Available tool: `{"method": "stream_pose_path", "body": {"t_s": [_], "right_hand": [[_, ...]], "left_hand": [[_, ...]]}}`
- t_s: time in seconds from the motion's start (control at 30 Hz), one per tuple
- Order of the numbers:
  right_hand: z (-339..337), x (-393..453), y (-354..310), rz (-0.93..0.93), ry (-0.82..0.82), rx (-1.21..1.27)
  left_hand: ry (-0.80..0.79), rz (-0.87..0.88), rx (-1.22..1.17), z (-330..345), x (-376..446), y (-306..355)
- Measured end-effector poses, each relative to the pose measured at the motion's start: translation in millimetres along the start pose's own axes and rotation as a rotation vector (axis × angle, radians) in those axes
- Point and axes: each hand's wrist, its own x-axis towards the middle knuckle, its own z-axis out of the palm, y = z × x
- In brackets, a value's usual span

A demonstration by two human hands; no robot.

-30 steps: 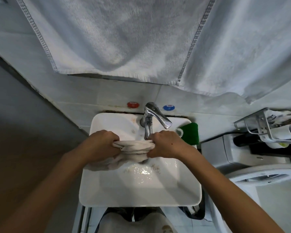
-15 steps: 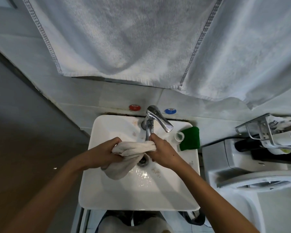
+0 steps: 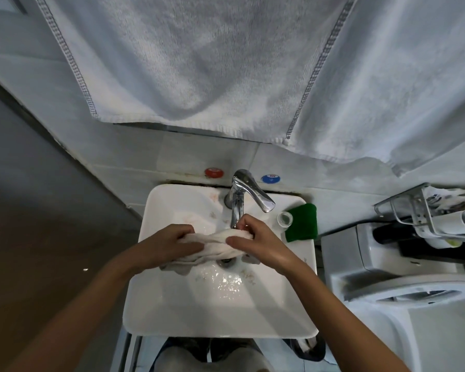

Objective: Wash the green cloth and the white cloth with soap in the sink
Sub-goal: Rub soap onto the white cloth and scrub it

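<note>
The wet white cloth (image 3: 215,244) is bunched into a roll over the white sink (image 3: 220,315), just under the chrome tap (image 3: 246,196). My left hand (image 3: 169,245) grips its left end and my right hand (image 3: 255,242) grips its right end, thumb laid across the roll. A loose part of the cloth hangs down by the drain. The green cloth (image 3: 302,222) lies folded on the sink's back right corner, untouched. No soap is visible.
A small clear cap or jar (image 3: 285,218) stands between the tap and the green cloth. Large white towels (image 3: 226,63) hang overhead. A toilet cistern (image 3: 365,253) and a metal rack (image 3: 424,213) stand to the right. A grey wall runs along the left.
Both hands have kept hold of the white cloth and worked it, first lifting it toward the tap, now lowering it over the drain. The right thumb now lies over the roll.
</note>
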Motion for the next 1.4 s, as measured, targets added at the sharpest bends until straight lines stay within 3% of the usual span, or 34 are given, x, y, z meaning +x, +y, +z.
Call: {"method": "stream_pose_path", "body": {"t_s": [0.13,0.2,0.27,0.37,0.43,0.5,0.6,0.8,1.03,1.2,1.33,1.4], "right_hand": [[0.2,0.3,-1.5,-0.018,-0.083,-0.192],[0.7,0.2,-0.3,-0.014,-0.174,-0.423],[-0.2,0.4,-0.9,-0.018,-0.218,-0.651],[-3.2,-3.4,-2.4,-0.031,-0.098,-0.769],[-4.2,-4.8,3.0,-0.031,-0.029,-0.628],[-2.3,-5.5,5.3,-0.009,-0.055,-0.289],[-0.8,-2.8,6.2,-0.044,-0.04,-0.036],[16.0,-1.1,7.6,-0.125,0.119,0.151],[32.8,11.5,4.6,-0.198,0.34,0.063],[59.9,20.1,-20.5,-0.203,0.5,0.104],[59.2,39.2,-39.7,0.006,0.567,0.512],[62.9,35.5,-41.0,0.029,0.547,0.466]], "left_hand": [[-0.102,-0.115,0.056,-1.0,-1.3,6.0],[-0.12,-0.154,0.38,1.6,1.7,8.1],[-0.078,-0.088,0.61,3.8,5.1,8.5],[-0.019,0.033,0.409,-0.2,4.6,-1.5],[0.019,0.112,0.126,-2.3,1.5,-5.8],[0.073,0.133,-0.091,1.2,0.3,-4.5],[0.152,0.143,-0.248,7.5,0.7,1.1],[0.216,0.131,-0.244,18.7,-5.9,13.3],[0.353,0.143,-0.124,19.8,1.1,11.6],[0.796,0.18,-0.058,50.8,10.3,43.7],[0.929,0.162,-0.127,77.6,18.5,66.0],[1.015,0.103,-0.195,66.3,29.5,62.8]]}}
